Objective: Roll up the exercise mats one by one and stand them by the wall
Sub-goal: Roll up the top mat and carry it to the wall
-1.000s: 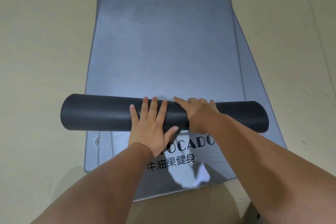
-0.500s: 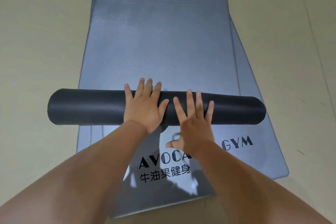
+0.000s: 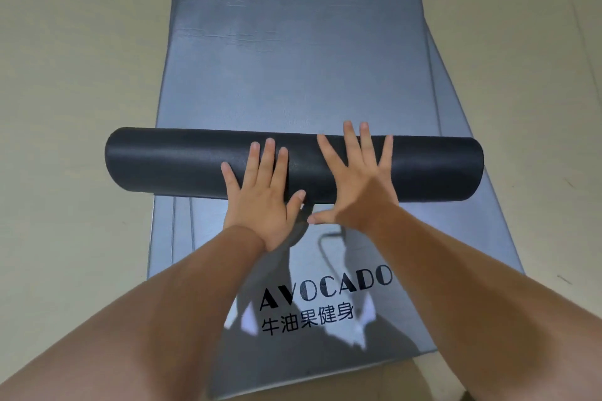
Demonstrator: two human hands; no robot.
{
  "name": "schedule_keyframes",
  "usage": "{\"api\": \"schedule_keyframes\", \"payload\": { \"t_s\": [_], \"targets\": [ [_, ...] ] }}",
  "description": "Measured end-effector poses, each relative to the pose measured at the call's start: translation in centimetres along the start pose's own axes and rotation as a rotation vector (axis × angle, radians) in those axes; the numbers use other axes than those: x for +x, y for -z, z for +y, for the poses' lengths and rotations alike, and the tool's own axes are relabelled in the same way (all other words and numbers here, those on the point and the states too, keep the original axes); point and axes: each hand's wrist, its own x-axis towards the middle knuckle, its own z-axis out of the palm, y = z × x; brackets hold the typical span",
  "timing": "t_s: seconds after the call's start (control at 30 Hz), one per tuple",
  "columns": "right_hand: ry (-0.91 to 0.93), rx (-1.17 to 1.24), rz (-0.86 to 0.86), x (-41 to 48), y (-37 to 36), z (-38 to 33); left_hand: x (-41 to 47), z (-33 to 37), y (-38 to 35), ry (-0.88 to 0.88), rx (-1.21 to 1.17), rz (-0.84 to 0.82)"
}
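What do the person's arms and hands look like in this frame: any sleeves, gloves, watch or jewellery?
Both hands are bare: the left hand and the right hand show no gloves, rings or bracelets. The left forearm and the right forearm are uncovered right to the frame's edge, with no sleeve, watch or wristband in view.

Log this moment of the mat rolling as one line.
left hand: flat on roll | right hand: flat on roll | mat: partly rolled, rest flat
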Motion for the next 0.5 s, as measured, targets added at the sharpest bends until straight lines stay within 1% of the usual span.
{"api": "schedule_keyframes", "payload": {
  "t_s": [0.07,0.2,0.23,0.3,0.37,0.43,0.5],
  "targets": [
    [0.031,-0.046,0.025,-1.1,-0.7,-0.3,1.7,-0.3,0.8,0.003,-0.014,-0.023],
    [-0.031,-0.124,-0.079,0.0,-1.2,-0.6,4.7,-0.7,2.2,-0.008,-0.057,-0.045],
    [-0.044,-0.120,-0.070,0.6,-1.1,-0.5,5.1,-0.8,2.4,-0.014,-0.064,-0.027],
    [-0.049,-0.119,-0.001,1.6,-0.9,-0.2,5.2,-0.9,2.5,-0.054,-0.050,0.063],
    [-0.052,-0.122,0.020,2.8,-0.3,0.2,4.7,-1.0,2.1,-0.113,0.027,0.134],
    [-0.046,-0.120,-0.053,4.4,0.8,0.8,4.6,-0.9,1.5,-0.117,0.125,0.107],
    [-0.046,-0.122,-0.119,5.8,1.8,1.2,5.5,-0.7,1.4,-0.068,0.198,0.068]
  ]
}}
